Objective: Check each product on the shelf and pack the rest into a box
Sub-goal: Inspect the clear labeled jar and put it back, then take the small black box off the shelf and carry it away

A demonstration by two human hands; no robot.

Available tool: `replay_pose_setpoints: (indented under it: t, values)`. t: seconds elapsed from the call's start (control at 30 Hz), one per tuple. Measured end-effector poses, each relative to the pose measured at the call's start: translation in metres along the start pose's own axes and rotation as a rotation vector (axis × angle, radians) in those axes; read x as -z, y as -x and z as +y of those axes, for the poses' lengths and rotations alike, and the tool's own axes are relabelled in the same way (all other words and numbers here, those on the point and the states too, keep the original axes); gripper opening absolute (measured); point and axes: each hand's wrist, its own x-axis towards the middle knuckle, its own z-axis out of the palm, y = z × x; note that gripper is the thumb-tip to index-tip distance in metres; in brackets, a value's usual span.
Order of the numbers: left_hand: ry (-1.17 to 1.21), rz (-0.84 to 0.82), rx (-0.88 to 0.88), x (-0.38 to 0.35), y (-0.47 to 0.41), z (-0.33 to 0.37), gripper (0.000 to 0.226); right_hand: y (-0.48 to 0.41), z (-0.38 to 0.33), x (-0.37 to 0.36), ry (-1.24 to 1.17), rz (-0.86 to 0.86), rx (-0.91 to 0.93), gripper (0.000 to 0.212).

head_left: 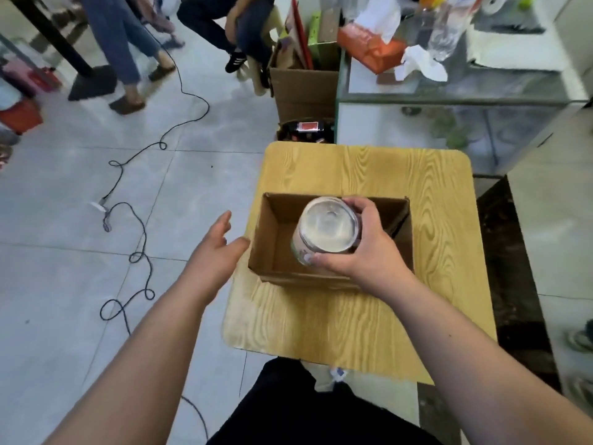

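Can [327, 226], silvery top facing you, held at the mouth of the open cardboard box [266, 252]; side label too blurred to read. Your right grip [362, 248] curls round it. Left grip [218, 248] open, fingers relaxed, just beside the box's left wall. Box sits on wood-grain table [353, 316].

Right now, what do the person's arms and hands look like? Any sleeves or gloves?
Both arms are bare, with no sleeves in view. The left hand and right hand wear no gloves, and I see no watch or rings. Below them shows black clothing.
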Motion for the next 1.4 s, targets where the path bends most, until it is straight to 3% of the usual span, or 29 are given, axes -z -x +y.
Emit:
replay_pose_setpoints:
  t: [0.27,0.5,0.7,0.87,1.0,1.17,1.4]
  values:
    - [-0.058,-0.483,0.074,-0.007,-0.082,-0.013,0.07,-0.103,0.018,-0.076,0.226,-0.021,-0.296,0.104]
    - [-0.082,-0.594,0.083,-0.009,-0.109,-0.033,0.071,-0.139,0.045,-0.12,0.161,0.049,-0.482,0.111]
    - [-0.117,-0.612,0.021,-0.012,-0.116,-0.041,0.074,-0.142,0.053,-0.12,-0.065,0.188,-0.536,0.069]
    - [-0.179,-0.59,-0.032,-0.01,-0.115,-0.038,0.073,-0.143,0.049,-0.122,0.098,0.165,-0.513,0.059]
    - [-0.369,-0.518,-0.135,-0.013,-0.103,-0.031,0.071,-0.132,0.039,-0.114,0.33,0.101,-0.466,0.07]
    - [-0.732,-0.27,-0.327,-0.018,-0.072,-0.031,0.073,-0.085,0.026,-0.101,0.501,0.013,-0.133,0.086]
    - [-0.958,0.093,-0.293,0.0,0.037,-0.062,0.079,-0.019,0.011,-0.092,0.773,-0.247,0.326,0.091]
